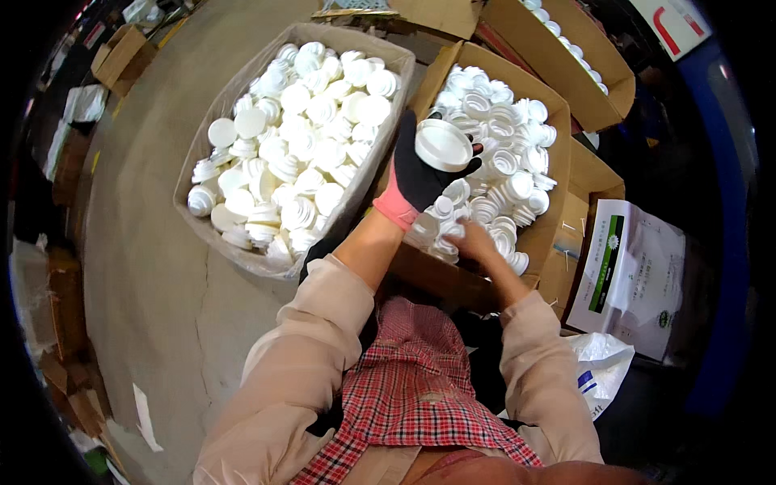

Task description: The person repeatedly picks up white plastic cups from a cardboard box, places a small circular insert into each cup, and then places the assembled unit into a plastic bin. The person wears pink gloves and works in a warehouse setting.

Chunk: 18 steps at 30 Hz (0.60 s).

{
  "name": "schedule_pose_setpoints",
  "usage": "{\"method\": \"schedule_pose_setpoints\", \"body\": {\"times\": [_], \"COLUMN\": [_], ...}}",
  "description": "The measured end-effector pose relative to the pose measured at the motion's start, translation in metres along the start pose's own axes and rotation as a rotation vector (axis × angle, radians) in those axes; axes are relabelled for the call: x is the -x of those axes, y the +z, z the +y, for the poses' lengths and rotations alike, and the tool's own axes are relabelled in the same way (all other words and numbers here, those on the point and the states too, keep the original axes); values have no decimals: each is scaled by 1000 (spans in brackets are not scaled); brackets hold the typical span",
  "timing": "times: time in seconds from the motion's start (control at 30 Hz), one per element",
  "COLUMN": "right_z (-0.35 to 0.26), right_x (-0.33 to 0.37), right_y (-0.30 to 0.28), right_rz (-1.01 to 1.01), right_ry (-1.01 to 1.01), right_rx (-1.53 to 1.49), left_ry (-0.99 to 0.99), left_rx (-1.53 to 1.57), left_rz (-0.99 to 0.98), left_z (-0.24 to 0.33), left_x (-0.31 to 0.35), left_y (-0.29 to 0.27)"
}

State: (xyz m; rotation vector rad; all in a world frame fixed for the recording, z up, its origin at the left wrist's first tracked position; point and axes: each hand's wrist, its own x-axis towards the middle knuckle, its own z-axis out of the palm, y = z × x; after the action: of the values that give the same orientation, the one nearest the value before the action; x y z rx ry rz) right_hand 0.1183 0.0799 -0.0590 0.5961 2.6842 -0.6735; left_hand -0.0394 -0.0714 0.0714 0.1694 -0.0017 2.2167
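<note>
My left hand (pixel 418 174), in a black glove with a pink cuff, grips a round white plastic cap (pixel 444 145). The cap's shallow, raised-rim side faces up, and the fingertips show past its right edge. It is held above the left part of a cardboard box (pixel 558 194) full of white ringed plastic pieces (pixel 503 162). My bare right hand (pixel 473 241) reaches down among the pieces at the near side of that box. Its fingers are blurred and partly hidden there, so their grip does not show. To the left stands a plastic-lined box (pixel 191 174) heaped with white caps (pixel 303 137).
Another cardboard box (pixel 586 48) with white pieces stands at the far right. A white printed sack or sheet (pixel 638 275) lies right of the middle box, with a white plastic bag (pixel 602 364) nearer me. A paper strip (pixel 145 416) lies on the concrete floor (pixel 153 299).
</note>
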Motion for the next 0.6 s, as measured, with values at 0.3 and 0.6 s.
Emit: {"method": "schedule_pose_setpoints", "body": {"times": [0.3, 0.6], "right_z": [20, -7], "right_x": [-18, 64], "right_y": [13, -159], "right_rz": [-213, 322], "right_ry": [25, -595], "right_rx": [-179, -1627], "left_ry": [-103, 391], "left_rx": [-359, -2009], "left_rz": [-165, -241], "left_z": [-3, -26], "left_x": [-6, 0], "left_y": [11, 21]}}
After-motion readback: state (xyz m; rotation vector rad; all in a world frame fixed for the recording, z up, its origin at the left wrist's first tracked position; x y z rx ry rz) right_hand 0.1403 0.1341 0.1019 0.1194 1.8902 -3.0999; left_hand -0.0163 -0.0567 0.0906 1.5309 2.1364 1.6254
